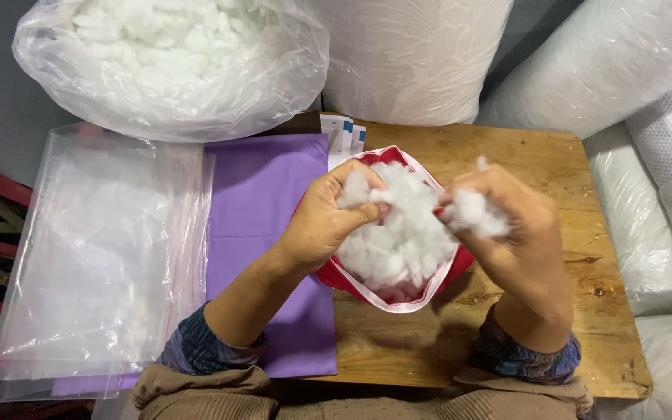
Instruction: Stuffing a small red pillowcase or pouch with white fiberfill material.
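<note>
A wooden table (538, 155) fills the centre. At ten o'clock sits a clear bag of stuffing (173, 62); at nine, flat plastic bags (103, 257) over purple cloth (266, 202). Dead centre, a red cover (398, 292) brims with white stuffing (398, 233). The left hand (324, 222) and right hand (519, 225) each pinch tufts of it.

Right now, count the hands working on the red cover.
2. The left hand grips the left edge of the red fabric cover with white trim; the right hand pinches white fluffy stuffing at its right edge.
</note>
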